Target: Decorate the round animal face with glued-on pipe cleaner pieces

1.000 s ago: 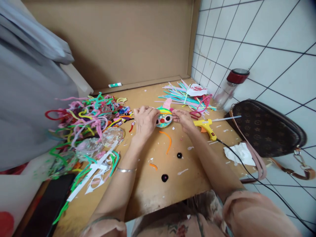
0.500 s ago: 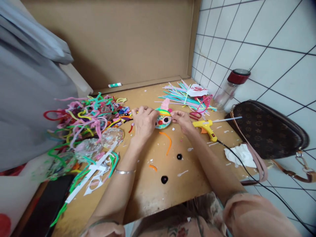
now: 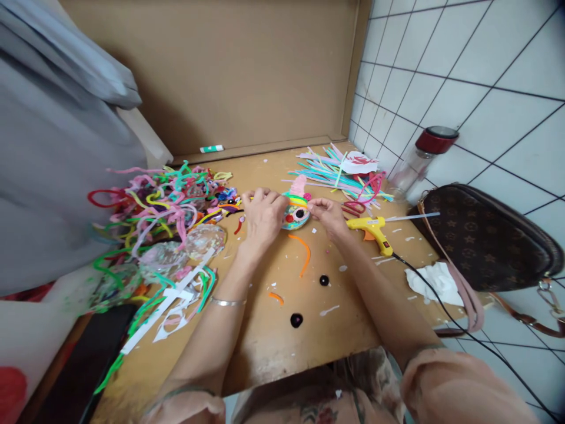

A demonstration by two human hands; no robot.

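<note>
Colourful craft face [image 3: 296, 217] sits between the person's two hands, toward the middle of the wooden surface [image 3: 265, 335], with a pink piece [image 3: 298, 185] standing up from its top, a dark round eye and a red spot showing. From where I stand, the left hand [image 3: 263, 217] covers one edge, fingers curled over it and gripping, though their tips are partly hidden. The right hand [image 3: 328, 217] has its fingers pinched together on the opposite edge.

Just beside the right hand lies a yellow glue gun [image 3: 373, 229], its cord running off past a crumpled white tissue [image 3: 436, 284] and a brown handbag [image 3: 489, 232]. Fuzzy stems [image 3: 161, 203] are heaped in a tangle beyond the left forearm. Nearer the person, two black round pieces [image 3: 296, 320] lie apart, near a curved orange strip [image 3: 305, 254].
</note>
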